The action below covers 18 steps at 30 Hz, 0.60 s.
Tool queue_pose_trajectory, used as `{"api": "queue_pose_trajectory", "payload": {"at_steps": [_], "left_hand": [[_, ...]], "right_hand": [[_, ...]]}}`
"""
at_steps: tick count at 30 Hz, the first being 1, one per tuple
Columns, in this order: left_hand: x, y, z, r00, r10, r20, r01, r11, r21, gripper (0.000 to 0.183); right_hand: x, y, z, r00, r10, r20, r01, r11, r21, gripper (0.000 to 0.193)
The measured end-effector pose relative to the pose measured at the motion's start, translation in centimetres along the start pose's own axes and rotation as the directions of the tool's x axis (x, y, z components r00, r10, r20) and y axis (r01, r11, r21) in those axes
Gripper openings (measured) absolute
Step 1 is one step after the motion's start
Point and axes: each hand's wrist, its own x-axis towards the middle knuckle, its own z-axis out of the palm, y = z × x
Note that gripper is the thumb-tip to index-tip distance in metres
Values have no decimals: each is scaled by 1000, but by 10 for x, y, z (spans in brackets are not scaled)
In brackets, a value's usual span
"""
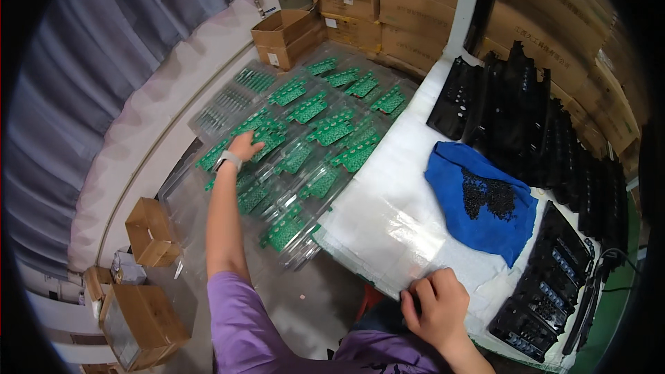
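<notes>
My left hand [242, 147], with a pale band on its wrist, reaches out over green circuit boards [269, 140] at the left. Its thumb stands apart from the fingers, and it appears to touch a board without gripping one. The boards lie in rows in clear plastic trays [305, 260]. At the near edge of the white-covered table [374, 215], my right hand [438, 307] rests with its fingers curled in. Whatever it may hold is hidden; a dark spot shows beside the thumb. A blue cloth [454, 218] on the table bears a pile of small black parts [485, 197].
Black plastic panels [512, 107] stand in a long row along the table's far right. More black panels [547, 284] lie nearer me. Cardboard boxes [415, 21] are stacked at the back. Open cartons [149, 232] stand on the floor at left, near a grey curtain [118, 48].
</notes>
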Motion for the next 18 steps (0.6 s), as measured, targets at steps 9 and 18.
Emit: {"api": "queue_pose_trajectory", "payload": {"at_steps": [9,18], "left_hand": [[-22,40,13,985,170,-36,-174,965,-196,56],[-35,-46,-51,996,-84,14,82,909,-409,39]], "right_hand": [[5,3,3,998,8,63,-5,999,-50,19],[5,2,5,994,24,111,-20,999,-41,20]]}}
